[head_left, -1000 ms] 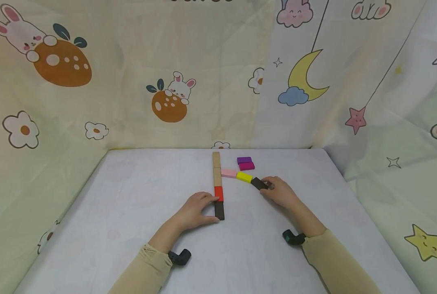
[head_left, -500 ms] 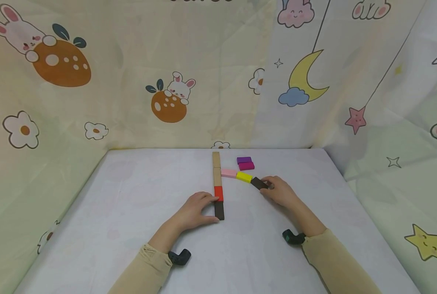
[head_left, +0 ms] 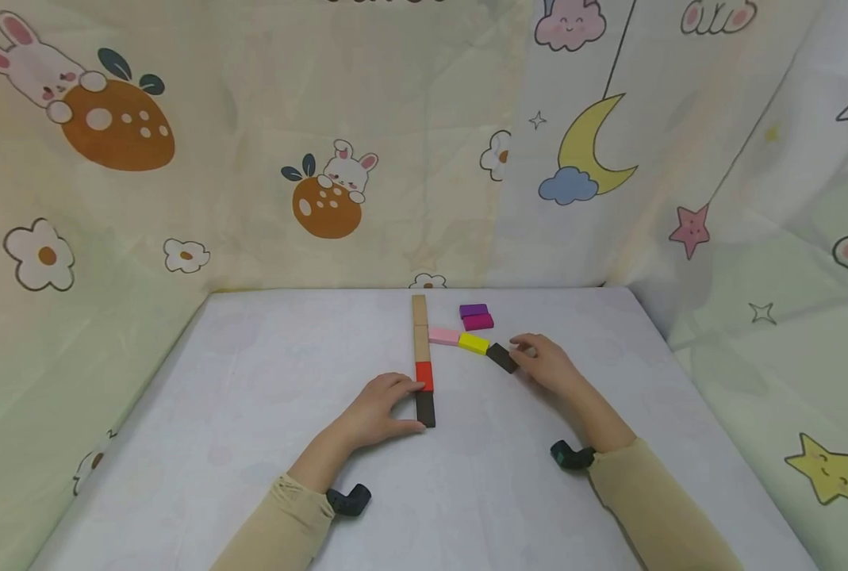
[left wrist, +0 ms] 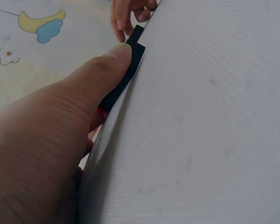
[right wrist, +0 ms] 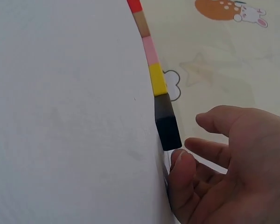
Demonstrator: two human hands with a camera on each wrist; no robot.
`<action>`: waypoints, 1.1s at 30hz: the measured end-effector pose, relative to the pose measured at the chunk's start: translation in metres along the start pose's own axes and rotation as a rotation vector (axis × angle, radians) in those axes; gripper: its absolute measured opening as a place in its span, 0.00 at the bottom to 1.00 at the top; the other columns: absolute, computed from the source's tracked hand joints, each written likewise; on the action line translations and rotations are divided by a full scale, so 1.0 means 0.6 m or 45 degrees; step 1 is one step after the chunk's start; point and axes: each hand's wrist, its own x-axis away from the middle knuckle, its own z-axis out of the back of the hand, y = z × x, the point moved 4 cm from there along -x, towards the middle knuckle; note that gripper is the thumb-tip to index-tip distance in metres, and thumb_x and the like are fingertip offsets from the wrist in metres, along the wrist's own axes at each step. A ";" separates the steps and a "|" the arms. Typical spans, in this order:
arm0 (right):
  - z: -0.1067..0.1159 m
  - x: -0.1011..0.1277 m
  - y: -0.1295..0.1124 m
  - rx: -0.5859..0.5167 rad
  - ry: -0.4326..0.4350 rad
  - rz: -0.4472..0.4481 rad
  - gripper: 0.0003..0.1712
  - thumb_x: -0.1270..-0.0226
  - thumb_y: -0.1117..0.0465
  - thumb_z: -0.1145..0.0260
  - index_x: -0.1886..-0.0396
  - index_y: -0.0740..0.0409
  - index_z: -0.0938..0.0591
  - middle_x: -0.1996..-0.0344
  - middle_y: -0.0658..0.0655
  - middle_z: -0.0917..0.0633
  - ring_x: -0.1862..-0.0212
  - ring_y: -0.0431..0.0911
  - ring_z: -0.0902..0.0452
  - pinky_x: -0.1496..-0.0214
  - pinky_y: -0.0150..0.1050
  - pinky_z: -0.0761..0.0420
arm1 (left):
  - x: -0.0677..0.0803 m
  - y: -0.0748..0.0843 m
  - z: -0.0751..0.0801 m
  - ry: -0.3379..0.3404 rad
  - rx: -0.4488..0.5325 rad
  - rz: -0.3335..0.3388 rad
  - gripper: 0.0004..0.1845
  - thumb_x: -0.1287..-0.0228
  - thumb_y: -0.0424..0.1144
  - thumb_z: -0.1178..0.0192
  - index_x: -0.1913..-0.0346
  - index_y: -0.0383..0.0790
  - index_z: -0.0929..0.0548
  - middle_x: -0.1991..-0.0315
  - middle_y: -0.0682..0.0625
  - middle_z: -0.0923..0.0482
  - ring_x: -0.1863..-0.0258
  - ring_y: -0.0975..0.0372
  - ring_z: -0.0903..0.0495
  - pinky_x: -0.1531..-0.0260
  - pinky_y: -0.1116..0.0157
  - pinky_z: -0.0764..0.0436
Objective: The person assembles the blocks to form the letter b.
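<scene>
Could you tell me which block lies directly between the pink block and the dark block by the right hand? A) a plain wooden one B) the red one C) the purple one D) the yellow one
D: in the head view the yellow block sits end to end between the pink block and the dark block beside the right hand.

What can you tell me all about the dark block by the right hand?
The dark block is a small, flat, dark brown rectangle that looks like painted wood. It lies flat on the white table, slanted, at the end of a row after the pink block and the yellow block, whose end it meets. The right hand is beside its far end, fingers relaxed and close, not gripping it.
</scene>
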 end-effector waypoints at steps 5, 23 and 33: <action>0.015 -0.010 0.002 -0.059 0.001 -0.016 0.23 0.25 0.47 0.44 0.35 0.49 0.25 0.43 0.58 0.24 0.70 0.47 0.24 0.69 0.37 0.21 | 0.000 -0.001 0.003 -0.006 0.008 0.010 0.40 0.44 0.65 0.33 0.31 0.54 0.28 0.36 0.53 0.28 0.33 0.57 0.32 0.29 0.54 0.34; 0.032 -0.093 -0.022 0.027 -0.190 0.021 0.25 0.24 0.50 0.44 0.30 0.41 0.29 0.37 0.57 0.26 0.67 0.49 0.23 0.72 0.37 0.20 | -0.001 -0.003 -0.001 -0.012 0.010 0.012 0.40 0.45 0.66 0.34 0.31 0.56 0.28 0.36 0.54 0.29 0.33 0.58 0.32 0.29 0.55 0.33; 0.019 -0.126 -0.020 0.083 -0.408 0.031 0.28 0.23 0.51 0.48 0.27 0.29 0.35 0.72 0.58 0.21 0.78 0.48 0.32 0.74 0.36 0.27 | -0.001 0.000 0.001 -0.002 0.014 0.005 0.39 0.45 0.65 0.33 0.31 0.55 0.28 0.36 0.53 0.28 0.34 0.58 0.32 0.30 0.55 0.33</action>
